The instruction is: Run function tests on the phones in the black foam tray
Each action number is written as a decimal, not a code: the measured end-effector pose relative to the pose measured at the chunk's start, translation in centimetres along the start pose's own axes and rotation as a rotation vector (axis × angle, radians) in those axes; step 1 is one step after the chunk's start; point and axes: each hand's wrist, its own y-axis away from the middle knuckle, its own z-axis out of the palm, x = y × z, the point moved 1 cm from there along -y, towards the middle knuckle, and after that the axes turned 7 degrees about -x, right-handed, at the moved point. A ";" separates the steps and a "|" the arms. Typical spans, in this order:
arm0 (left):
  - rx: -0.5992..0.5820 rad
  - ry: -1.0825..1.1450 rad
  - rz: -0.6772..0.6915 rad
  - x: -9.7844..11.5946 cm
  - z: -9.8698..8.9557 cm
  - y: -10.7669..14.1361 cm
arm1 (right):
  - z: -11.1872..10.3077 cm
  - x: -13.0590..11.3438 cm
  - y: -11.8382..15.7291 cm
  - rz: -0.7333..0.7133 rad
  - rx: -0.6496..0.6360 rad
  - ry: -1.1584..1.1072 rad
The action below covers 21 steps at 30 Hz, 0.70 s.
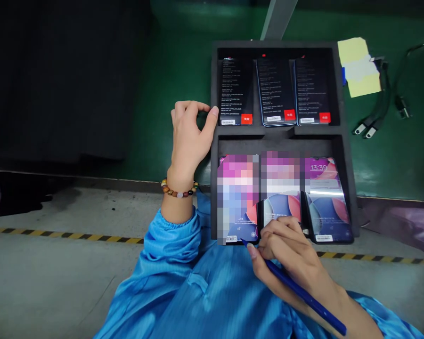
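At the green surface [169, 61], the left hand [189, 134], grip unclear, touches the tray's [243, 131] left edge; by its near-left corner, the right hand [291, 254] pinches a blue pen [305, 297], likely light, best held near its tip.

A blue pen [297, 285] slants in the right hand [291, 252], tip low on a lit phone [237, 207]; two more lit phones [328, 212] lie beyond that hand. Right of the left hand [189, 136], three dark-screened phones [275, 89] share the black tray [240, 130].
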 end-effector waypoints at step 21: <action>0.002 -0.015 0.006 -0.3 0.1 -0.1 | -0.2 -0.1 0.1 0.027 -0.008 -0.065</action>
